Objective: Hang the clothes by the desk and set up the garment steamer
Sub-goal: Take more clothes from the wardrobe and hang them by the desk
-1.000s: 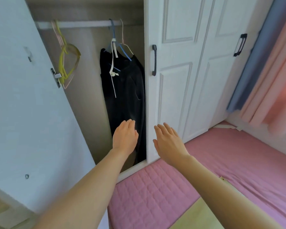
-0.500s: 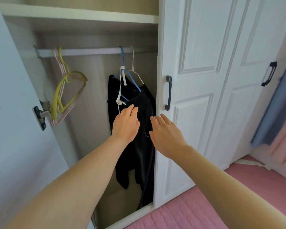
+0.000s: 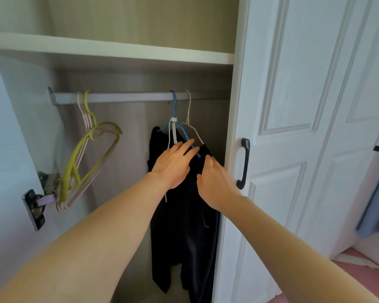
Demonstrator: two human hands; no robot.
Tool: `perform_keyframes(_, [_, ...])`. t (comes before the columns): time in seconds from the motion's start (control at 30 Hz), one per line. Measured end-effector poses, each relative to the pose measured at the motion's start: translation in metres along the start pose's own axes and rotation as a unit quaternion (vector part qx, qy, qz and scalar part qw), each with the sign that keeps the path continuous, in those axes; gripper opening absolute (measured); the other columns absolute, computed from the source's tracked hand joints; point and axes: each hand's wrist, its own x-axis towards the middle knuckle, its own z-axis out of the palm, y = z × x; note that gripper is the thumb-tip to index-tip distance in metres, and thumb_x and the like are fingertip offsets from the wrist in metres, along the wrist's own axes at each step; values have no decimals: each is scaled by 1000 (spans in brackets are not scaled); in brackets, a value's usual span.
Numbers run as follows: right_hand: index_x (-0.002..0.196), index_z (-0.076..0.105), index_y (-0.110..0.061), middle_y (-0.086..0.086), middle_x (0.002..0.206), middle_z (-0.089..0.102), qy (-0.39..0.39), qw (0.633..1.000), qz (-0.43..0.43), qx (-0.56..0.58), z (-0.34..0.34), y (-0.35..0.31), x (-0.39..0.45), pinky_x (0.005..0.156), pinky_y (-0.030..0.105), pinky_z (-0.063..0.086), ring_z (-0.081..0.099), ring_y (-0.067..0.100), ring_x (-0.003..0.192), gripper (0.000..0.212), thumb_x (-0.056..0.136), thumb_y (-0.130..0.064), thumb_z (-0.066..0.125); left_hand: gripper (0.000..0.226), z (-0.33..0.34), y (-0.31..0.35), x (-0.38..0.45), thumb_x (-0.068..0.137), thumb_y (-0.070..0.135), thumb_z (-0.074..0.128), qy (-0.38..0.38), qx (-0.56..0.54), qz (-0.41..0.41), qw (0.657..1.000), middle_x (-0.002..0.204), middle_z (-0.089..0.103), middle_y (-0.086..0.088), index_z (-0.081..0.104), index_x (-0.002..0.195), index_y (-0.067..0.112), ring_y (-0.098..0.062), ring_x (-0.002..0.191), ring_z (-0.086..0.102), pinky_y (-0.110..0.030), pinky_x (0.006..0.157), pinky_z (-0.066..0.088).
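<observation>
Two hands reach into the open closet. Our left hand [image 3: 175,164] is flat, with its fingers straight and close together, and it holds nothing. Its fingertips lie over the top of the black clothes [image 3: 184,226], right by the blue hanger [image 3: 173,110]. Our right hand [image 3: 214,184] is just beside it, a little lower. Its fingers are straight too, and it holds nothing. We cannot tell if it touches the cloth or only floats in front of it.

The black clothes hang down long and dark at the right side of the closet, near the white door [image 3: 282,149]. They hang from the blue hanger, which hooks over the rail [image 3: 129,97]. A thin white hanger [image 3: 189,119] hooks on the rail just beside the blue one. A white strap [image 3: 173,132] dangles at the neck of the blue hanger.

Far to the left on the same rail, well apart from the clothes, hang some bare hangers in a bunch. One is yellow [image 3: 83,154] and the others are pink [image 3: 83,114]. They tilt out toward a metal hinge [image 3: 38,202] on the open door at the left.

A white shelf [image 3: 109,48] runs across above the rail. The shut door on the right has a dark handle [image 3: 244,164].
</observation>
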Motion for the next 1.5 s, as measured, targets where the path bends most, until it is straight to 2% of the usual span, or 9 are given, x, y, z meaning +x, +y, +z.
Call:
perform_keyframes(0.37, [146, 20, -1, 25, 151, 26, 21, 993, 119, 5, 35, -8, 35, 109, 46, 35, 31, 38, 137, 65, 100, -45, 31, 34, 2, -25, 0, 96, 13, 43, -2, -52, 1, 999, 147, 35, -10, 46, 130, 11, -30, 117, 51, -44, 76, 53])
perform_keyframes(0.57, [130, 40, -2, 16, 123, 51, 42, 991, 92, 92, 41, -12, 39, 89, 36, 49, 56, 28, 107, 50, 100, -41, 35, 24, 1, -34, -3, 99, 17, 41, 43, -111, 10, 993, 131, 47, -3, 52, 118, 8, -24, 95, 60, -40, 70, 53])
perform_keyframes(0.77, [132, 38, 1, 17, 124, 53, 20, 956, 139, 257, 36, -12, 52, 90, 32, 49, 56, 26, 109, 41, 102, -26, 35, 23, -7, -32, 19, 95, 25, 53, 34, -146, -67, 986, 107, 48, -2, 49, 79, 9, -23, 80, 58, -41, 71, 50])
perform_keyframes(0.93, [131, 40, -1, 16, 122, 54, -21, 948, 163, 272, 42, -5, 68, 84, 30, 48, 56, 25, 106, 39, 99, -24, 46, 14, 2, -34, 42, 83, 0, 59, 83, -234, -176, 952, 100, 46, -5, 50, 87, 9, -23, 82, 54, -33, 68, 45])
perform_keyframes(1.0, [138, 37, -6, 14, 126, 53, -27, 926, 183, 328, 40, -4, 75, 92, 35, 50, 56, 26, 111, 42, 99, -20, 46, 28, 5, -39, 54, 82, -4, 61, 118, -329, -267, 898, 107, 48, -7, 48, 101, 11, -22, 87, 57, -35, 74, 52])
perform_keyframes(1.13, [139, 41, -19, 9, 125, 55, -12, 867, 227, 443, 39, -4, 88, 89, 35, 52, 58, 23, 107, 40, 100, -13, 40, 37, -3, -44, 70, 88, -14, 52, 118, -646, -410, 633, 98, 52, -14, 43, 118, 5, -32, 81, 67, -38, 76, 57])
perform_keyframes(1.2, [134, 46, -22, 8, 120, 57, -3, 830, 255, 496, 40, -5, 93, 89, 37, 53, 60, 23, 101, 36, 100, -13, 39, 30, -6, -47, 72, 91, -10, 52, 98, -719, -413, 550, 96, 57, -18, 46, 117, 3, -30, 73, 70, -36, 71, 59])
perform_keyframes(1.3, [125, 50, -25, 6, 111, 57, -7, 796, 273, 541, 41, -7, 94, 78, 32, 55, 60, 19, 90, 30, 100, -12, 39, 10, -9, -54, 75, 95, 2, 52, 84, -741, -423, 514, 86, 66, -16, 56, 103, -3, -18, 60, 69, -26, 55, 59])
perform_keyframes(1.5, [120, 52, -24, 7, 106, 57, 21, 786, 276, 552, 39, -6, 97, 61, 24, 48, 59, 17, 82, 27, 99, -10, 40, 19, -4, -56, 82, 98, 9, 44, 43, -789, -447, 420, 67, 51, -2, 57, 83, 8, -11, 54, 48, -17, 41, 46])
